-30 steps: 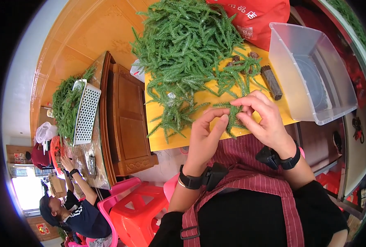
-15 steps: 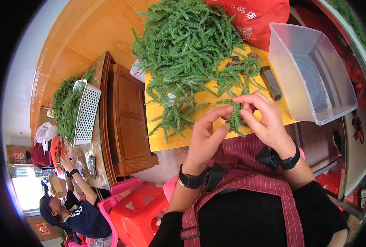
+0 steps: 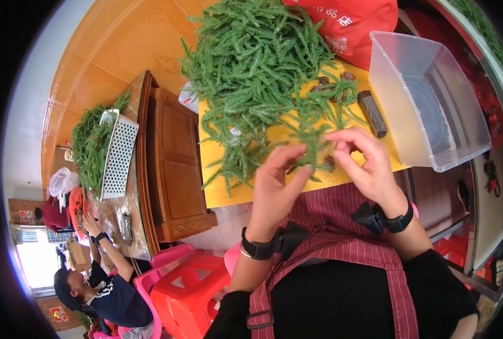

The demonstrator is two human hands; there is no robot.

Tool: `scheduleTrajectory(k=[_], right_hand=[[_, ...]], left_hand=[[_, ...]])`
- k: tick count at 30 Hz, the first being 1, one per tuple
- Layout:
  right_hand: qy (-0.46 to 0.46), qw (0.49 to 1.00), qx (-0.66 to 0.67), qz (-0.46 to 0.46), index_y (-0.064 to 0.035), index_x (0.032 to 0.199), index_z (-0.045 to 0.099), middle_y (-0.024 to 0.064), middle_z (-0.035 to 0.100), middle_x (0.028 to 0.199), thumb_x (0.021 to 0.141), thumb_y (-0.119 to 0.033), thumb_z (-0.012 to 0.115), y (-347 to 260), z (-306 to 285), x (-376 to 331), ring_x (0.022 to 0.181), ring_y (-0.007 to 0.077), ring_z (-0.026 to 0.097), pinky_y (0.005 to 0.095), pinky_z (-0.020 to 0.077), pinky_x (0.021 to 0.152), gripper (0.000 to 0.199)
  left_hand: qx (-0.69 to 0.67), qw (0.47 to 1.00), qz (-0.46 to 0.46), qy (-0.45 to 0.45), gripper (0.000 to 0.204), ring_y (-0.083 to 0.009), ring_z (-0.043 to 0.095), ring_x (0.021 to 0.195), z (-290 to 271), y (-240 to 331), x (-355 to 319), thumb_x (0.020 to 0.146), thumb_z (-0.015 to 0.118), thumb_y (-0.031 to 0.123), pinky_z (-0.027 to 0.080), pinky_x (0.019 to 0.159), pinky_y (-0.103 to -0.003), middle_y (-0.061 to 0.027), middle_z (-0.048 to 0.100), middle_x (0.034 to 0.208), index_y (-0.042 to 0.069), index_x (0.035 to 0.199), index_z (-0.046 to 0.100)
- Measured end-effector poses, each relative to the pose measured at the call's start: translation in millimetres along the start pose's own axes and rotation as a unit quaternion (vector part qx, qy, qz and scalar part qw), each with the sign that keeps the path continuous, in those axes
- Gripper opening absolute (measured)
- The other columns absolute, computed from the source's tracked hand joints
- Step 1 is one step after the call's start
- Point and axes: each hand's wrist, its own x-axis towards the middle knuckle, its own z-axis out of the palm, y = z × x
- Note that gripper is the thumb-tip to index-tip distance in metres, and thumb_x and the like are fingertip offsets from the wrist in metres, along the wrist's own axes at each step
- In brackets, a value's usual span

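Note:
An artificial green fir sprig [image 3: 312, 141], smeared by motion, stands between my hands above the near edge of the yellow table [image 3: 217, 189]. My left hand [image 3: 280, 178] has it at the thumb and forefinger. Just right of it, my right hand [image 3: 364, 161] is curled, with a gap between forefinger and thumb and nothing visible in it. A small brown pine cone [image 3: 329, 162] shows between the hands, low on the table. Beyond them lies a large heap of similar green sprigs [image 3: 257, 62], with a smaller cluster [image 3: 240, 155] to the left.
A bundle of dark brown sticks [image 3: 372, 114] lies right of several pine cones [image 3: 322, 83]. A clear plastic bin [image 3: 432, 104] and a red bag [image 3: 359, 34] stand at the right and back. At left, a co-worker [image 3: 113, 291] sits by a white perforated basket [image 3: 120, 155]; a red stool [image 3: 183, 291] is nearer.
The sprig has moved slightly left and up with my left hand. The right hand's fingers have come away from it, uncovering the pine cone below.

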Motion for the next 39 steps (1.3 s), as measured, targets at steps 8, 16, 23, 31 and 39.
scheduleTrajectory(k=[8,16,23,31,39], right_hand=[[0.072,0.992,-0.018,0.099,-0.0018,0.1,0.055,-0.0033,0.048,0.078,0.084,-0.004,0.055,30.0,-35.6,3.5,0.068,0.0041,0.045,0.0178,0.0382,0.063,0.017],[-0.139,0.949,-0.255,0.12,-0.002,0.08,0.048,0.0126,0.057,0.068,0.074,-0.021,0.067,37.6,-2.1,-0.8,0.069,0.0296,0.058,0.0347,0.0453,0.061,0.028],[-0.119,0.932,-0.328,0.099,-0.0025,0.086,0.046,0.0155,0.059,0.076,0.071,-0.021,0.07,56.9,15.2,-4.5,0.075,0.0328,0.059,0.0379,0.0456,0.062,0.033],[0.003,0.989,-0.047,0.139,-0.0048,0.096,0.048,0.0011,0.055,0.08,0.077,-0.001,0.057,23.0,-12.9,2.7,0.072,0.0083,0.053,0.0235,0.0442,0.063,0.021],[-0.133,0.978,0.147,0.073,-0.0022,0.1,0.048,0.0004,0.052,0.085,0.074,0.003,0.058,-19.9,-13.3,-3.3,0.078,0.007,0.051,0.0223,0.0432,0.073,0.028]], left_hand=[[-0.168,0.981,-0.031,0.087,0.023,-0.0173,0.055,0.093,-38.5,-1.6,-2.2,0.086,0.05,0.0,0.043,0.084,-0.03,-0.0097,0.057,0.105,0.0,0.109,0.051],[-0.161,0.979,-0.044,0.118,0.022,-0.0171,0.053,0.095,-37.3,-1.1,0.2,0.088,0.051,0.004,0.043,0.084,-0.031,-0.008,0.055,0.108,0.003,0.109,0.049],[-0.173,0.975,-0.035,0.131,0.02,-0.0067,0.049,0.084,-33.0,-6.0,-1.9,0.087,0.053,0.003,0.04,0.075,-0.02,-0.0008,0.053,0.094,0.001,0.106,0.05],[-0.083,0.989,-0.027,0.116,0.018,-0.0084,0.051,0.083,-25.4,-0.3,-1.5,0.086,0.055,0.004,0.041,0.075,-0.022,-0.0014,0.055,0.092,0.0,0.104,0.053],[-0.074,0.993,-0.063,0.07,0.019,-0.0133,0.058,0.086,-14.0,2.9,1.5,0.088,0.053,0.004,0.046,0.079,-0.026,-0.0058,0.059,0.096,-0.001,0.106,0.053]])
